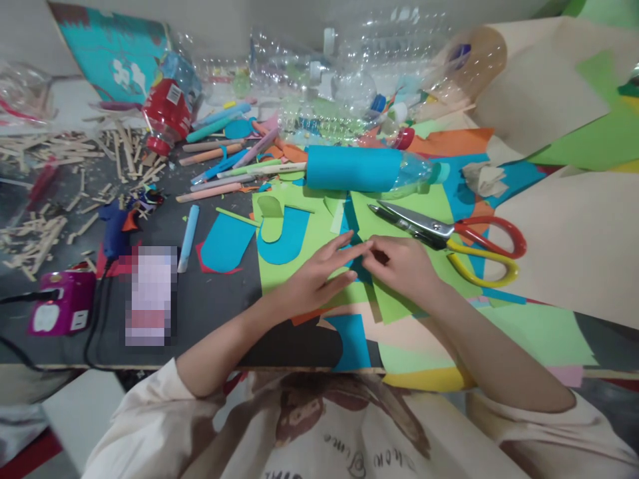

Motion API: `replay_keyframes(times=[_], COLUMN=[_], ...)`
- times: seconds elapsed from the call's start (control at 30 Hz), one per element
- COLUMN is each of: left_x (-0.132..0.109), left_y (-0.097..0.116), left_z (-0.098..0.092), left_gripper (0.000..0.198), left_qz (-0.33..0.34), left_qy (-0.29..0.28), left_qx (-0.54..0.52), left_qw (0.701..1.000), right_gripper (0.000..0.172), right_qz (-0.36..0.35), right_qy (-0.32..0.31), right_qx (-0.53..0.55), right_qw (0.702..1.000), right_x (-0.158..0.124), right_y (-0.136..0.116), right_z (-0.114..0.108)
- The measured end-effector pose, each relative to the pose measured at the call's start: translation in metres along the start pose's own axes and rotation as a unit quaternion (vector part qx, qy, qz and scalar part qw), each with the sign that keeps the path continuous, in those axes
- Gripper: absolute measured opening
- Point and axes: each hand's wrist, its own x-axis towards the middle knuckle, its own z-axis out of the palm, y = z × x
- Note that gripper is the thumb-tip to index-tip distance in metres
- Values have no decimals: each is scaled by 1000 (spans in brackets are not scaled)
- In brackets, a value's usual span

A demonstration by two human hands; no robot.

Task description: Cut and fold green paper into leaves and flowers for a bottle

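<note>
Head view: left hand (315, 278) splayed, right hand (403, 265) curled against it, grip unclear, over green paper (392, 303).

At nine o'clock on the dark tabletop (219, 313), a blue glue gun (114, 229) lies near strewn heaps of short wooden sticks (42, 246). Between eight and nine, a purple box (82, 289) has a black cable (24, 297) plugged into it; at its three o'clock lies a pixelated rectangular object (150, 293). Toward ten, a red-labelled bottle (167, 110) tilts with its cap low, near a turquoise printed sheet (110, 50) and scattered markers (212, 128). Clear plastic bottles (394, 40) crowd twelve; a beige sheet (539, 100) spreads at two.
</note>
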Motion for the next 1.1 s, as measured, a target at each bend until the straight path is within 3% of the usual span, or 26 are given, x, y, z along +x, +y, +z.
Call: replay_keyframes(times=[0.2, 0.33, 0.43, 0.53, 0.63, 0.7, 0.77, 0.87, 1.0, 1.1], left_x=[-1, -2, -2, -1, 1, 1, 0, 3, 14, 25], left_y=[-7, -8, -8, -8, -6, -2, 1, 6, 11, 11], left_z=[3, 4, 4, 2, -1, 0, 3, 14, 25, 29], left_gripper=[52, 52, 49, 41, 36, 39, 48, 65, 45, 37], left_qz=[-13, -16, -23, -26, -37, -61, -96, -184, -311, -345], left_qy=[-16, -14, 17, 61, 78, 59, 26, 7, 32, 45], left_qx=[4, 26, 48, 53, -1, -84, -185, -331, -448, -458], left_qw=[1000, 999, 998, 996, 996, 993, 978, 926, 838, 818], right_gripper=[25, 30, 32, 21, 16, 16, 16, 18, 21, 18], right_qz=[-8, 31, 39, 36, 36, 30, 14, -5, 7, -24], right_qy=[-28, -20, -51, -51, -33, -4, 28, 37, -20, 1], right_qx=[38, -22, -95, -118, -89, -53, -19, 8, 62, 167], right_qw=[999, 999, 993, 991, 995, 998, 999, 999, 998, 986], right_x=[1, 3, 3, 3, 2, 1, 0, -2, -2, -3], right_y=[1, 2, 0, -2, -2, -1, 0, -1, -2, 0], right_z=[3, 1, 0, 0, 0, 0, 0, -3, -7, -8])
